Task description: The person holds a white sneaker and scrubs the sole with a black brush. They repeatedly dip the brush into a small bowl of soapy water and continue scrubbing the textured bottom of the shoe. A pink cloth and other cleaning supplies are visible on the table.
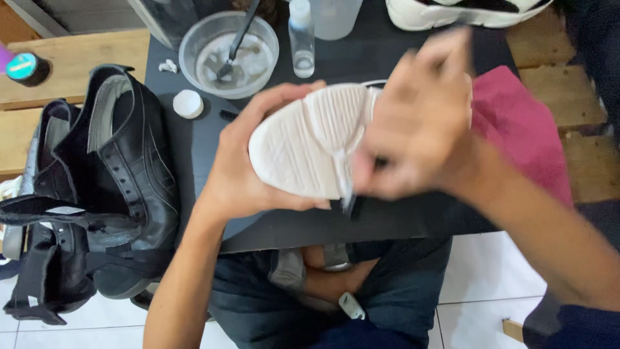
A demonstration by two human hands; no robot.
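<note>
black boots (116, 181) stacked far left, partly over the edge of the dark table (194, 142), straps hanging down. small teal-topped pot (27, 68) on the wood planks behind them. on the table: white round cap (188, 103), then a clear bowl (227, 53) with cloudy liquid and a dark-handled tool (236, 42) standing in it, then a clear bottle (301, 39) just beside the bowl.

left hand (242, 168) grips the white shoe (310, 145) from the toe end, fingers curled round the edge, thumb underneath. shoe held sole-up above the table, mid frame, in front of the body.

right hand (420, 123) on the heel side of the sole, heavily blurred. something thin and dark pokes out below it at the sole; can't tell what it is, and can't tell if the fingers are closed on it.

red cloth (523, 123) on the table right of the hands. second white shoe (465, 13) at the top right edge. white tile floor below.
</note>
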